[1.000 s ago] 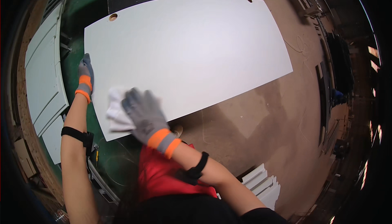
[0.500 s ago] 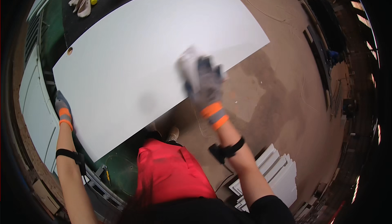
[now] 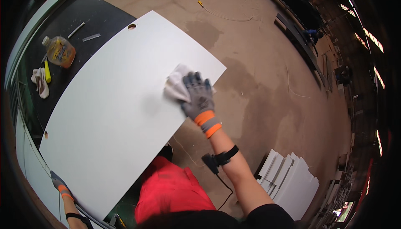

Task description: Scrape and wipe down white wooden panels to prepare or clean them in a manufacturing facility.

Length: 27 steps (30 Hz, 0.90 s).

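A large white panel with one curved long edge and two round holes lies in front of me. My right hand, in a grey glove with an orange cuff, presses a white cloth against the panel near its right edge. Part of the cloth is hidden under the fingers. My left hand, gloved alike, is closed at the panel's lower left edge, its fingers partly hidden.
Beyond the curved edge, a dark tabletop bears a clear bottle of orange liquid, a yellow-handled tool and a crumpled whitish cloth. White boards are stacked at lower right. A thin hose lies on the floor.
The view has swung, so the panel appears turned and further left and the bottle shows fully. My right hand remains on the cloth at the panel's right part; my left stays at its edge.
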Tool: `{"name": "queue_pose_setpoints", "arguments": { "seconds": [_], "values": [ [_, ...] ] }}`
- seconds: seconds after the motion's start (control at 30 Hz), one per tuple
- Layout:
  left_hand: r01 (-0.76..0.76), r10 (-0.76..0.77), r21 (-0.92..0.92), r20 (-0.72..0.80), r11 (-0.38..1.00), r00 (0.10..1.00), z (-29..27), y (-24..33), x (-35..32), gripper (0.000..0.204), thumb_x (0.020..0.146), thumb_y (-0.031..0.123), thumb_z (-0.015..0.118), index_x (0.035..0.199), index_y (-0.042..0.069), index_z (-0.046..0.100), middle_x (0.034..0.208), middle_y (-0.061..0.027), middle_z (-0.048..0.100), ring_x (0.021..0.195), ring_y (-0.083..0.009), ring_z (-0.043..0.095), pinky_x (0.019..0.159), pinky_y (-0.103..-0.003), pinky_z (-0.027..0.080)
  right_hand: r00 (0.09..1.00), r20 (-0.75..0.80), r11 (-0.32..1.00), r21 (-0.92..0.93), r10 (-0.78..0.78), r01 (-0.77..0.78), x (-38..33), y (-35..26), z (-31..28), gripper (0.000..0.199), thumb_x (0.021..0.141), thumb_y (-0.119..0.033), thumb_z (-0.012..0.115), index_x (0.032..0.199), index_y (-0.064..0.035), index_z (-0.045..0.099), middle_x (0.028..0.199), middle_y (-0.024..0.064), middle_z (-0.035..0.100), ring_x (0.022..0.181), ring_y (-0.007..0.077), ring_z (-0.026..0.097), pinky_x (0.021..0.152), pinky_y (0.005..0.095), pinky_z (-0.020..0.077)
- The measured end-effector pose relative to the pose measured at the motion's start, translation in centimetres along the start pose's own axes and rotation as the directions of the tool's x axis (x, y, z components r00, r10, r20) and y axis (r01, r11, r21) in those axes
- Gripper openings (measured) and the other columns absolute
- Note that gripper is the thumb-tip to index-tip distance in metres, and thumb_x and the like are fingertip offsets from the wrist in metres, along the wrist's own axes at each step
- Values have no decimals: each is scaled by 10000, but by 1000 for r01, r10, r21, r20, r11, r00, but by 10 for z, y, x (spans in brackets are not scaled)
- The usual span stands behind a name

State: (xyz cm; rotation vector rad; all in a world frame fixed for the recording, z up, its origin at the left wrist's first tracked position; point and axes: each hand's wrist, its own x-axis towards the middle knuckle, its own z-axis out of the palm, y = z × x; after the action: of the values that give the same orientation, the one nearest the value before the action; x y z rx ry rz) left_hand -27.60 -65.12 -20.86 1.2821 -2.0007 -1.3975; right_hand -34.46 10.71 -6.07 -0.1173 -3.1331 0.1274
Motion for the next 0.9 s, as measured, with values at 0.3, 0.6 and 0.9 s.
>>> {"name": "queue_pose_setpoints", "arguments": {
  "seconds": [0.3, 0.6, 0.9],
  "values": [
    [-560, 692, 722, 158, 406, 705, 47, 102, -50, 449, 1004, 209, 428, 1380, -36, 406, 1398, -200, 459, 1294, -327, 440, 1072, -368, 368, 729, 195, -48, 975, 656, -218, 86, 235, -13, 571, 888, -578, 538, 1014, -28, 626, 652, 48, 578, 516, 162, 556, 423, 300, 396],
    [-921, 709, 287, 590, 262, 386, 382, 328, -256, 471, 972, 279, 444, 1405, 93, 430, 1458, -178, 380, 1378, -356, 297, 1147, -434, 209, 785, 300, 840, 210, -542, 500, 101, 107, -74, 757, 753, -307, 679, 1433, -145, 387, 1567, 118, 200, 1466, 310, 102, 1193, 468, 83],
    [-705, 476, 699, 582, 119, 659, 439, 331, -281, 529, 971, 341, 448, 1460, 173, 338, 1504, -80, 336, 1432, -234, 222, 1196, -475, 41, 733, 29, 724, 194, -679, 662, 304, 21, -24, 746, 773, -338, 627, 1433, -102, 371, 1527, 153, 286, 1443, 324, 189, 1182, 471, 122]
  ]
}}
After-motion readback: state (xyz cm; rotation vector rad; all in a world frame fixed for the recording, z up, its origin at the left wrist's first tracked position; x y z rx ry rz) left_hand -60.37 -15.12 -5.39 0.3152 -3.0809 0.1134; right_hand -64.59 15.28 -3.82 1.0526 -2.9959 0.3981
